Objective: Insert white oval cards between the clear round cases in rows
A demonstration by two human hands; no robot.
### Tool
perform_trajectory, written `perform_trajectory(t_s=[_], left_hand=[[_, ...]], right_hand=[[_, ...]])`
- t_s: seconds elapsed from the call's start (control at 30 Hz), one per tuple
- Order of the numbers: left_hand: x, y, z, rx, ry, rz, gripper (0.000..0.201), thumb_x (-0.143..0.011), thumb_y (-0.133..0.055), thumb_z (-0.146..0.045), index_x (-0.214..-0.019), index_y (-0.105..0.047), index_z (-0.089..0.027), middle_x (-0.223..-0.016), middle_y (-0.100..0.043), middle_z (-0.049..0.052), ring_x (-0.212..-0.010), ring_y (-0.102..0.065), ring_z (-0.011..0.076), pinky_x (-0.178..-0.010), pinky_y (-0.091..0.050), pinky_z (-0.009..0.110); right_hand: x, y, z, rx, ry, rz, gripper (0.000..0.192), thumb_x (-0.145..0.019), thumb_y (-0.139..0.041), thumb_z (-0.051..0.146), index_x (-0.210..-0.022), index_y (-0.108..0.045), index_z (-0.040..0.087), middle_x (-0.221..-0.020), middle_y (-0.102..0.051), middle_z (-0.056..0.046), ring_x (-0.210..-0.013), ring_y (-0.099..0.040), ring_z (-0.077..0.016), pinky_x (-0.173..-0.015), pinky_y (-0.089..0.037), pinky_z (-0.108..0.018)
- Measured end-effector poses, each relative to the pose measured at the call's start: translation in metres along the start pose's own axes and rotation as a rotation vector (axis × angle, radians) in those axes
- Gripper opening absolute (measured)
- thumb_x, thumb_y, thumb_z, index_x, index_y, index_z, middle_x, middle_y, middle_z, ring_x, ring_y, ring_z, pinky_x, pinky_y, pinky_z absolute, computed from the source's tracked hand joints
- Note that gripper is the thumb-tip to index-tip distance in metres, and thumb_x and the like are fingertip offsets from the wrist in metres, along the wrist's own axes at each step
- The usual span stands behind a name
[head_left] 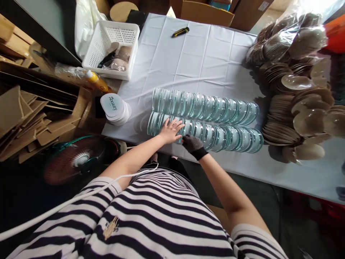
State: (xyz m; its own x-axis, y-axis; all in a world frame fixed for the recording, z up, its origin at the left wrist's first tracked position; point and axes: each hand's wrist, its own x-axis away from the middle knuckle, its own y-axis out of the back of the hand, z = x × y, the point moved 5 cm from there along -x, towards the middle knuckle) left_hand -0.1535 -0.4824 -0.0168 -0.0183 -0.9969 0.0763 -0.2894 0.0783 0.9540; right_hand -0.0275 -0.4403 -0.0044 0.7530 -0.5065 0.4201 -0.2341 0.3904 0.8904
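Two long rows of clear, greenish round plastic pieces lie on their sides, packed face to face; the far row (205, 105) runs alongside the near row (223, 136). My bare left hand (170, 131) rests on the left part of the near row with its fingers spread. Beside it, my right hand (193, 144) wears a dark striped glove. Its fingers are curled against the front edge of that same row, and what they grip, if anything, is hidden.
White cloth covers the table (188, 54), where a yellow-black box cutter (180, 32) lies. Stacks of beige bra cups (280, 115) stand right. On the left are a white basket (132, 54), a pile of white lids (114, 108) and a fan (78, 160).
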Motion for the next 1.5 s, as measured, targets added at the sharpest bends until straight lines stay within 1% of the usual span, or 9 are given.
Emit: perform_trajectory(t_s=[0.2,0.3,0.4,0.53,0.7,1.1,1.27,1.4,1.5], left_hand=[[0.003,0.003,0.002,-0.005,0.012,0.009,0.063,-0.092,-0.048,-0.049,-0.151,-0.037,-0.031,-0.159,-0.035,0.003,-0.150,-0.022,0.0295,-0.122,-0.006,0.058],[0.001,0.006,-0.005,-0.009,0.026,0.020,0.063,-0.092,-0.049,-0.046,-0.151,-0.037,-0.028,-0.161,-0.031,0.004,-0.151,-0.017,0.0299,-0.122,-0.004,0.059],[-0.010,0.007,-0.024,-0.015,-0.013,0.008,0.065,-0.093,-0.047,-0.046,-0.153,-0.034,-0.026,-0.162,-0.029,0.005,-0.152,-0.012,0.0294,-0.123,-0.003,0.058],[-0.027,0.000,-0.043,-0.005,-0.036,0.033,0.065,-0.092,-0.047,-0.050,-0.153,-0.034,-0.029,-0.159,-0.035,0.004,-0.150,-0.022,0.0305,-0.122,-0.009,0.058],[-0.030,-0.005,-0.041,0.001,-0.032,0.031,0.065,-0.092,-0.048,-0.053,-0.151,-0.038,-0.029,-0.157,-0.038,0.004,-0.147,-0.027,0.0296,-0.123,-0.009,0.057],[-0.028,-0.003,-0.038,-0.021,-0.003,0.044,0.067,-0.090,-0.050,-0.056,-0.150,-0.038,-0.030,-0.156,-0.040,0.003,-0.147,-0.027,0.0294,-0.123,-0.007,0.056],[-0.027,-0.002,-0.038,-0.029,-0.009,0.049,0.067,-0.090,-0.050,-0.056,-0.151,-0.036,-0.031,-0.156,-0.040,0.002,-0.148,-0.027,0.0279,-0.123,-0.006,0.054],[-0.026,-0.003,-0.037,-0.027,-0.006,0.042,0.068,-0.090,-0.050,-0.055,-0.152,-0.035,-0.030,-0.157,-0.040,0.003,-0.148,-0.026,0.0283,-0.123,-0.006,0.055],[-0.024,-0.001,-0.038,-0.017,0.008,0.068,0.067,-0.091,-0.049,-0.053,-0.151,-0.035,-0.028,-0.158,-0.038,0.004,-0.149,-0.024,0.0274,-0.123,-0.004,0.055]], right_hand=[[0.020,-0.082,0.008,-0.073,-0.043,0.082,0.040,-0.095,-0.038,0.022,-0.122,-0.067,0.019,-0.122,-0.068,-0.017,-0.104,-0.065,-0.0297,-0.085,-0.049,-0.040],[0.021,-0.055,-0.015,-0.104,-0.117,-0.048,0.040,-0.098,-0.036,0.029,-0.120,-0.068,0.020,-0.115,-0.071,-0.015,-0.101,-0.066,-0.0282,-0.085,-0.050,-0.038],[0.006,0.010,-0.058,-0.101,-0.311,-0.266,0.042,-0.099,-0.034,0.032,-0.122,-0.066,0.019,-0.117,-0.070,-0.014,-0.107,-0.065,-0.0263,-0.089,-0.049,-0.035],[-0.058,0.066,-0.087,-0.009,-0.276,0.013,0.040,-0.088,-0.055,0.023,-0.126,-0.064,0.019,-0.120,-0.070,-0.013,-0.111,-0.065,-0.0248,-0.091,-0.050,-0.033],[-0.102,0.069,-0.079,0.142,-0.071,0.366,0.038,-0.080,-0.062,0.018,-0.117,-0.070,0.014,-0.115,-0.071,-0.012,-0.100,-0.068,-0.0216,-0.083,-0.051,-0.027],[-0.053,0.071,-0.083,0.052,0.030,0.007,0.024,-0.085,-0.053,0.020,-0.101,-0.071,0.018,-0.106,-0.072,-0.009,-0.099,-0.067,-0.0227,-0.077,-0.047,-0.027],[0.003,0.022,-0.065,-0.033,0.131,-0.073,0.031,-0.093,-0.046,0.026,-0.113,-0.067,0.019,-0.114,-0.069,-0.011,-0.100,-0.066,-0.0239,-0.081,-0.048,-0.030],[0.037,-0.053,-0.048,-0.038,0.142,0.053,0.042,-0.099,-0.031,0.030,-0.123,-0.065,0.022,-0.129,-0.064,-0.012,-0.108,-0.064,-0.0264,-0.083,-0.051,-0.034],[0.045,-0.081,-0.040,-0.028,0.143,0.118,0.044,-0.099,-0.028,0.028,-0.127,-0.063,0.026,-0.132,-0.063,-0.009,-0.111,-0.062,-0.0253,-0.088,-0.051,-0.034]])
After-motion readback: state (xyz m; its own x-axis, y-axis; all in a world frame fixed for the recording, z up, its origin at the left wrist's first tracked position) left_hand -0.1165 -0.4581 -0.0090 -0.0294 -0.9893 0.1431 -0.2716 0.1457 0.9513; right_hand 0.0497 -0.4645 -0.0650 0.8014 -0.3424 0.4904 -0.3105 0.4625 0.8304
